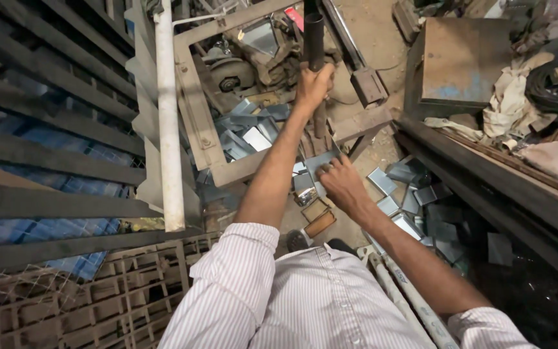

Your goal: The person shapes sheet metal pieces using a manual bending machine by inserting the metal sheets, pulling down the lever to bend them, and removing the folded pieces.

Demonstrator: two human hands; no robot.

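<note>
The left hand [314, 84] is clenched around a dark, round steel lever bar [314, 39]. The bar's long axis runs almost straight along the 12-to-6 line of the view: its upper end leaves the picture at 12 o'clock, and below the fist a short length continues toward 6 o'clock to about the level of the frame's near rail. The bar stands within a rusty, pale rectangular angle-iron machine frame [192, 97], at its 3 o'clock side.

The right hand [341, 183] lies at 6 o'clock from the left hand, fingers curled down onto a flat grey sheet-metal piece [323, 161] that sits at the foot of the bar, on the near edge of the frame. The fingertips press on the piece; whether they pinch it or only hold it down cannot be told.

Inside the frame, at 9 o'clock from the bar, lies a heap of cut grey sheet-metal offcuts [250, 129]. More folded sheet-metal pieces [414, 197] lie scattered on the floor at 3 o'clock from the right hand. A small rusty brown open metal box [318, 216] sits on the floor just at 7 o'clock from that hand. A long white pipe [168, 116] runs along the 12-to-6 line at the frame's 9 o'clock side. A rusty blue-streaked metal block [463, 61] rests on a dark bench at 2 o'clock.
</note>
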